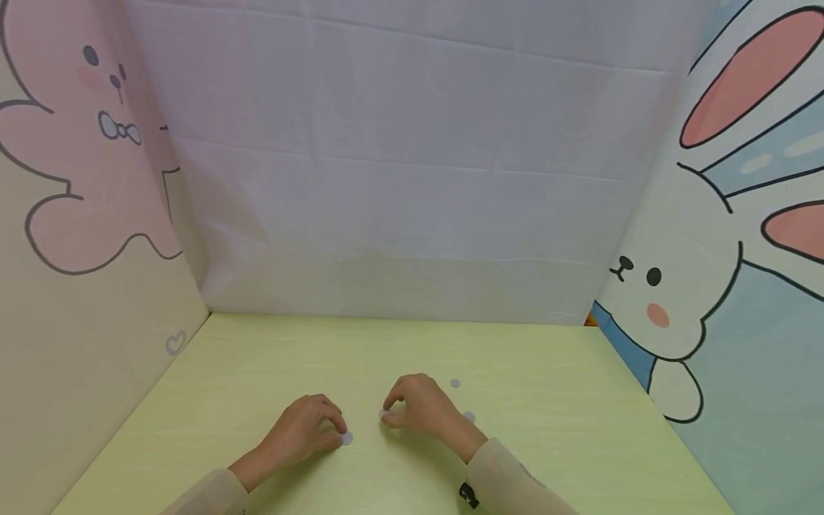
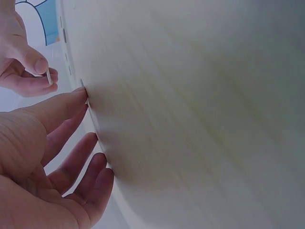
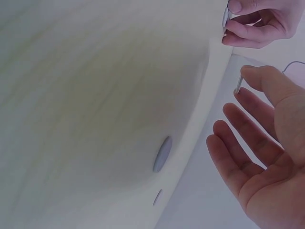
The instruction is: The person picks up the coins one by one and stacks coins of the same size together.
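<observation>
My left hand (image 1: 302,430) pinches a small pale grey disc (image 1: 347,438) between thumb and index finger, right at the tabletop. In the left wrist view its other fingertips come down close to the surface. Across a short gap, my right hand (image 1: 421,408) grips another thin disc (image 1: 383,414) by its edges. The right wrist view has that disc (image 3: 238,84) held on edge, off the table, between thumb and index finger, with the remaining fingers loosely bent. Two more grey discs lie flat to the right: a larger one (image 1: 469,416) beside the right wrist and a smaller one (image 1: 455,383) farther back.
The pale yellow-green tabletop (image 1: 309,350) reaches back to a creased white cloth (image 1: 399,179). Side panels with cartoon figures stand left and right, including a white rabbit (image 1: 682,286). A small black object (image 1: 468,495) shows at the right sleeve.
</observation>
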A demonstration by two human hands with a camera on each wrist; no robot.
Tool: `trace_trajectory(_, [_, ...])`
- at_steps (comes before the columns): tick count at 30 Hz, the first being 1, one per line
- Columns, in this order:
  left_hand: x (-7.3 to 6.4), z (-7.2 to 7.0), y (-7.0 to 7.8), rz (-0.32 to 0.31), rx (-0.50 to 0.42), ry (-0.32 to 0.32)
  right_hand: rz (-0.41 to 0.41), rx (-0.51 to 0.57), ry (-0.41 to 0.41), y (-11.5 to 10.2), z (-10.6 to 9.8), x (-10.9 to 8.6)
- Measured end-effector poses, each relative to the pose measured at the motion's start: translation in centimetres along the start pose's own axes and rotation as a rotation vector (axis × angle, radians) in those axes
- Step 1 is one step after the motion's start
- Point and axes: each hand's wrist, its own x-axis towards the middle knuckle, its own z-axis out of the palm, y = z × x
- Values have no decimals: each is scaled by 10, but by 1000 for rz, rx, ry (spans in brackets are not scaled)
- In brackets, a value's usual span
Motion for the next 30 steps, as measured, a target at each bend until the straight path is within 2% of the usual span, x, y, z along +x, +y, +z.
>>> trace_trajectory(12, [0,0,1,-6,-2,9,-11,6,-18,-6,4,-1])
trace_trajectory(24, [-1,-1,2,19,29,21,1,6,-33,-10,12,0])
trace_trajectory(30, [-1,-1,2,7,27,16,-9,4,-40,-13,16,1])
